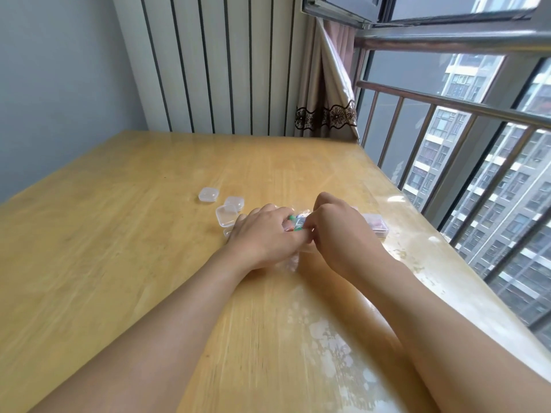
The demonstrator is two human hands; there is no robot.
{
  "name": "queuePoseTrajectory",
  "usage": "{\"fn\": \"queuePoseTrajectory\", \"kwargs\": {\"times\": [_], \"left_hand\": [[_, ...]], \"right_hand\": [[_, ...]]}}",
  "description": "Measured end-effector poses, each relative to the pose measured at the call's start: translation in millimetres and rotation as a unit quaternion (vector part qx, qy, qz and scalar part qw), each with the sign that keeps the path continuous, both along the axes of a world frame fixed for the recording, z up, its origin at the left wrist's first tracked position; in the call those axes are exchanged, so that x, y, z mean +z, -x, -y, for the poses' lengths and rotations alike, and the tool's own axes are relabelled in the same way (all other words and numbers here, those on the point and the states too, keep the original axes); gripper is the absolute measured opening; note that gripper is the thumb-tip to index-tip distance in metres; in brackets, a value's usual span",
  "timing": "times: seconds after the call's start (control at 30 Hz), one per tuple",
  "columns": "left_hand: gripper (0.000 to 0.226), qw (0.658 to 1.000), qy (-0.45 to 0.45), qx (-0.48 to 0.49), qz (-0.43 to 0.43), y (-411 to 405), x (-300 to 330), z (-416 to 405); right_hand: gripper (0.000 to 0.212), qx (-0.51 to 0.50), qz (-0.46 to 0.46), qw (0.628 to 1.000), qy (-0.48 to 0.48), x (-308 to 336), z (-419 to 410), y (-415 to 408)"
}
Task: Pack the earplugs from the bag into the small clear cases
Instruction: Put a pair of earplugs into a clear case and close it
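Both hands, left (pixel 264 234) & right (pixel 340 231), pinch bag (pixel 293 225) (earplugs inside).

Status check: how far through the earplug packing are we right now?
Early to midway, as far as I can tell. Done: one case by the right hand seems to hold reddish items. In hand: both hands, left hand included, pinch the clear bag of coloured earplugs. Left: three clear cases look empty.

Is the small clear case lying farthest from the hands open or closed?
Closed. The farthest case lies flat on the table with its lid down, and it looks empty.
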State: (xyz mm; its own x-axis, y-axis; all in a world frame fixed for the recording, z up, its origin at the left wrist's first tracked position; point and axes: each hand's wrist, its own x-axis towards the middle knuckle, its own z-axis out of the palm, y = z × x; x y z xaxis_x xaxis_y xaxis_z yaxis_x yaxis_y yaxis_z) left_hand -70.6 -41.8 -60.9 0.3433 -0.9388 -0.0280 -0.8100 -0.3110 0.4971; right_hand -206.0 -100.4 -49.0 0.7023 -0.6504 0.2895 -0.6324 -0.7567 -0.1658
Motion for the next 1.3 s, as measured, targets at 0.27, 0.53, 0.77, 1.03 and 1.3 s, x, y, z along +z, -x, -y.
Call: {"fn": "queuePoseTrajectory", "kwargs": {"times": [0.27,0.53,0.77,1.03,1.3], "left_hand": [[0.016,0.997,0.06,0.016,-0.035,-1.3,-4.2,-1.7],[0.029,0.989,0.104,0.007,-0.105,-13.3,-13.4,-2.8],[0.031,0.977,0.101,-0.036,-0.184,-23.4,-10.0,-6.9],[0.022,0.974,0.124,-0.062,-0.178,-24.2,-16.1,-8.6],[0.013,0.982,0.118,-0.042,-0.139,-26.5,-22.7,-2.0]], "right_hand": [[0.033,0.015,-0.044,0.999,-0.016,4.0,-6.7,2.3],[0.019,-0.001,0.083,0.994,-0.071,-3.7,0.8,0.9],[0.026,0.006,0.013,0.996,-0.086,-10.2,5.3,-2.3],[0.012,0.008,0.076,0.991,-0.11,-13.8,10.5,-4.6],[0.012,0.0,0.076,0.993,-0.089,-14.6,11.1,-6.2]]}}
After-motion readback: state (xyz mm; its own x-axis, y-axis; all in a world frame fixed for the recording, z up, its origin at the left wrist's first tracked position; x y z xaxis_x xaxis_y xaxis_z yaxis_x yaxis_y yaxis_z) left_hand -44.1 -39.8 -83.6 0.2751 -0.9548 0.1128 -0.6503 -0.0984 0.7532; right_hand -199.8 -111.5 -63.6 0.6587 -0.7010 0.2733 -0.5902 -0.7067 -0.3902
